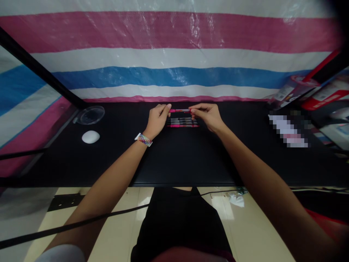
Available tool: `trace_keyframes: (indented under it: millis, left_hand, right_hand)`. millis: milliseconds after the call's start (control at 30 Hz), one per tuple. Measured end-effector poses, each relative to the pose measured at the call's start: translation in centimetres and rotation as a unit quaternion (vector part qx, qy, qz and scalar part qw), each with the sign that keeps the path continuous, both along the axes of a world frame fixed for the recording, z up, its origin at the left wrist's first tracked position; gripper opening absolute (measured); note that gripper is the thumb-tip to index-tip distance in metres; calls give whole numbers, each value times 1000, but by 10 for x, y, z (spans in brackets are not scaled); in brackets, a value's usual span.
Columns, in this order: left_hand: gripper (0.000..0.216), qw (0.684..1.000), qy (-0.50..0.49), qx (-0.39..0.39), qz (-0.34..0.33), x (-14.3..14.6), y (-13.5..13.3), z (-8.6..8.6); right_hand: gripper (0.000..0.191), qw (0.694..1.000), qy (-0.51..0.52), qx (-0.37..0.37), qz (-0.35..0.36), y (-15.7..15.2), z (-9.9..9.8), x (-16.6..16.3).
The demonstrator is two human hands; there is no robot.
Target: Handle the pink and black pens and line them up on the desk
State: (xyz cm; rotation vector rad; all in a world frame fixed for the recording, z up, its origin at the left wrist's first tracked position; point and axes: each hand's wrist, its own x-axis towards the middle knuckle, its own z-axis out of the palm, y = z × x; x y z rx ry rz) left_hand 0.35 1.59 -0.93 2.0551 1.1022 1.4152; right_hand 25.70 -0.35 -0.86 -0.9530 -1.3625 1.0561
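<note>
A pink pen point(180, 110) lies level between my two hands, over the back middle of the black table. My left hand point(158, 118) pinches its left end between thumb and finger; a striped band sits on that wrist. With thumb and fingertips, my right hand point(207, 115) grips the right end. Just below, several black pens point(181, 121) lie side by side in a row. Nearest me in that row is another pink pen point(183, 126), parallel to the others. Parts of the row's ends are covered by my fingers.
On the left of the table point(185, 160) are a clear round dish point(92, 115) and a white egg-shaped object point(91, 137). A pink tub point(291, 91) and red-and-white packaging point(327, 92) stand at the back right. Striped sheeting point(174, 76) hangs behind. A black cable point(120, 213) crosses below.
</note>
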Motion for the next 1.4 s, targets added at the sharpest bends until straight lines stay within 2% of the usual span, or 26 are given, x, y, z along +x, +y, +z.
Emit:
trace_keyframes:
  millis: [67,200,233,300,400,500,633,733,867,1033,1233,1400]
  left_hand:
    - [60,1000,-13,-18,-3,0,0,0]
    - [29,996,-66,-29,-45,0,3,1]
    - [28,996,-74,-27,-51,0,4,1]
    - [30,995,-70,-41,-50,0,6,1]
    - [45,993,-66,-81,-48,0,8,1]
    - [33,990,-100,-81,-61,2,8,1]
    - [39,986,-138,-78,-48,2,9,1]
    - [36,979,-175,-86,-64,2,11,0]
    - [42,982,-166,-72,-59,1,14,-2]
    - [32,969,-207,-95,-91,-1,21,-8]
    - [20,977,-199,-68,-45,-7,29,-14]
    - [13,976,-200,-77,-37,-11,29,-15]
  right_hand:
    - [25,1000,-3,8,-5,0,1,-1]
    - [25,999,31,0,-11,0,2,-1]
    - [25,999,40,-4,-14,0,2,-1]
    - [26,998,52,-8,-20,2,0,0]
    - [28,997,70,-5,-27,6,-4,0]
    - [33,996,86,-6,-38,9,-6,0]
    - [34,995,88,-14,-33,8,-7,-1]
    - [33,996,82,-19,-30,7,-6,-2]
    - [33,996,76,-27,-32,7,-5,-3]
    - [36,994,93,-28,-42,8,-5,-3]
    - [28,993,108,-26,-43,10,-6,1]
    - [22,992,100,-19,-72,14,-9,5]
